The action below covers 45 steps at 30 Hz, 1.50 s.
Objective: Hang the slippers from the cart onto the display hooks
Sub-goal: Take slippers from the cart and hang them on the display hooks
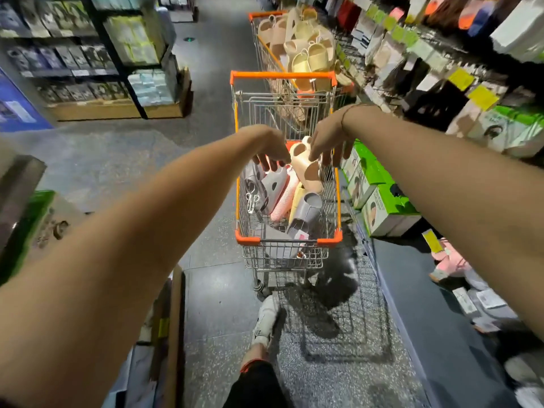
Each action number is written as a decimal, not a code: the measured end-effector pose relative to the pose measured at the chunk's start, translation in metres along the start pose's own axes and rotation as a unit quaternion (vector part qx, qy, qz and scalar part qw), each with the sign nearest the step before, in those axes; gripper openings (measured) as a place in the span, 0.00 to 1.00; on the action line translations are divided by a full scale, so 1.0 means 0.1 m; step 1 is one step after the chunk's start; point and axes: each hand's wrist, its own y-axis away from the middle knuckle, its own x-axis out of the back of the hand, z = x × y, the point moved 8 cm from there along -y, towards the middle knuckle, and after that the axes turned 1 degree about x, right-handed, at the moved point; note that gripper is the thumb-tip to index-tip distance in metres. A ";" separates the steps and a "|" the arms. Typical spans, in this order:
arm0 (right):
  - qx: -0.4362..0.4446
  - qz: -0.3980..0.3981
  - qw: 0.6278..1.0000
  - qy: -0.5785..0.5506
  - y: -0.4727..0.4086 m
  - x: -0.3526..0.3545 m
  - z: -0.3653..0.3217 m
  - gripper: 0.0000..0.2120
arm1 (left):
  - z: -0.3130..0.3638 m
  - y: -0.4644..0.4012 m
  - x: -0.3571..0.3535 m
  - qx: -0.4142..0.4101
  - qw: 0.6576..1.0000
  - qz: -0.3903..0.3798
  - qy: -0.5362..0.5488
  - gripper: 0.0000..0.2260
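Both hands reach forward over the near cart [288,240], a wire basket with orange rim trim that stands on the floor of a shop aisle. The right hand [328,142] pinches the upper edge of a beige slipper pair [307,169] at the far right corner of the basket; the pair is raised above the other contents and tilted. The left hand [272,151] hangs just beside it over the far left part of the basket, fingers curled downward; whether it holds anything cannot be determined. Below the hands, the basket contains a pink ribbed slipper [284,198], a grey slipper pair [306,216] near the right wall, and a grey pair [272,184] toward the left wall. A second cart [276,33], loaded with cream and beige slippers [309,57], stands directly beyond the first. Display racks [435,54] with hanging goods line the right side of the aisle.
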 end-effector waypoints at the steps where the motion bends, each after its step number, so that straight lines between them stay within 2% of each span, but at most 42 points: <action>1: -0.003 -0.023 1.000 0.002 -0.16 -0.06 -0.04 0.15 | -0.10 -0.20 -0.05 0.009 1.000 -0.012 -0.002 0.12; 3: -0.004 -0.049 0.999 0.015 -0.55 -0.15 -0.11 0.14 | -0.27 -0.60 -0.09 0.011 1.000 -0.025 0.010 0.11; 8: 0.000 -0.046 0.999 -0.007 -1.65 -0.16 -0.11 0.14 | -0.74 -1.61 -0.12 0.024 0.999 -0.029 0.020 0.09; 12: 0.001 -0.034 0.999 -0.021 -2.26 -0.22 -0.11 0.05 | -1.06 -2.32 -0.20 0.015 0.999 -0.033 0.038 0.09; 15: -0.002 -0.036 0.999 -0.007 -2.63 -0.35 -0.06 0.08 | -1.26 -2.71 -0.39 0.009 0.998 -0.044 0.045 0.11; 17: -0.002 -0.045 0.999 -0.006 -2.83 -0.46 -0.02 0.09 | -1.35 -2.86 -0.56 0.010 0.997 -0.062 0.033 0.10; 19: -0.007 -0.053 0.998 -0.017 -3.05 -0.61 0.05 0.14 | -1.42 -3.00 -0.75 0.002 0.997 -0.078 0.018 0.12; 23: -0.019 -0.043 0.999 -0.018 -3.34 -0.91 0.14 0.17 | -1.54 -3.22 -1.09 -0.013 0.996 -0.088 -0.012 0.14; 26: -0.026 -0.044 0.999 -0.011 -3.52 -1.14 0.21 0.20 | -1.67 -3.34 -1.33 -0.014 0.994 -0.103 0.023 0.14; 28: -0.031 -0.043 0.998 -0.015 -3.61 -1.27 0.25 0.19 | -1.75 -3.39 -1.44 -0.010 0.994 -0.103 0.037 0.15; 31: -0.040 -0.036 0.998 -0.038 -3.69 -1.43 0.29 0.10 | -1.86 -3.45 -1.58 -0.001 0.994 -0.102 0.039 0.15; 34: -0.037 -0.031 0.998 -0.045 -3.66 -1.58 0.23 0.13 | -1.95 -3.47 -1.70 0.004 0.995 -0.094 0.041 0.17; 38: -0.064 -0.019 0.996 -0.065 -3.64 -1.83 0.27 0.10 | -1.98 -3.46 -1.90 0.000 0.993 -0.109 0.042 0.15; 41: -0.102 -0.020 0.993 -0.060 -3.68 -2.04 0.43 0.12 | -1.90 -3.55 -2.06 -0.011 0.990 -0.133 0.039 0.16; 45: -0.149 0.011 0.985 -0.088 -3.74 -2.12 0.75 0.19 | -1.68 -3.68 -2.22 -0.034 0.989 -0.133 0.057 0.16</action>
